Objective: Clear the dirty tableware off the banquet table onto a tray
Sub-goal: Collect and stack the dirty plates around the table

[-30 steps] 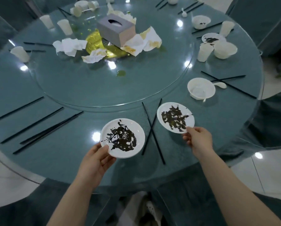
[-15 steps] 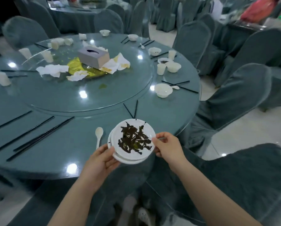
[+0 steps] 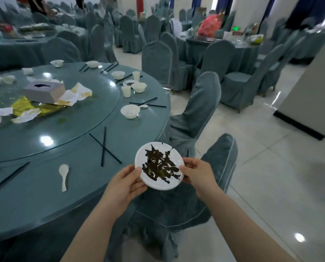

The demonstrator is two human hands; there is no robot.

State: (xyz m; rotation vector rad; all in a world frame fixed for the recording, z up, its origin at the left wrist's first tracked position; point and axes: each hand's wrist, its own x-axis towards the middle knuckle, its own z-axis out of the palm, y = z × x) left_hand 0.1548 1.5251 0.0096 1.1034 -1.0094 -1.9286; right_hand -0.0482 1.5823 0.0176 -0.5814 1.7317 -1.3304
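I hold the stacked plates (image 3: 159, 165) out past the rim of the table (image 3: 78, 186), above a covered chair (image 3: 178, 210) tucked just beside that rim. My left hand (image 3: 124, 184) grips the near-left edge of the stack, thumb on top and fingers curled underneath; my right hand (image 3: 199, 173) pinches the right edge in the same way. The top plate is smeared with dark sauce, and a second white rim shows just below it along the near edge.

Behind the plates, on the table, a pair of black chopsticks (image 3: 104, 147) lies crossed, well inside the rim. A white spoon (image 3: 64, 175) rests to the left of them, nearer my side. Farther along the curve sits a white bowl (image 3: 130, 111) with another spoon and chopsticks just beside it, and beyond that a cup (image 3: 126, 91), a second bowl (image 3: 138, 87) and a small stained plate (image 3: 130, 83) cluster near the rim. On the glass turntable (image 3: 78, 118) stand a tissue box (image 3: 44, 92) and crumpled napkins (image 3: 75, 94).

To my right the tiled floor (image 3: 282, 176) lies open between the chairs and a pale pillar (image 3: 316, 87). A second covered chair (image 3: 201, 106) stands close against the table rim beyond the first.
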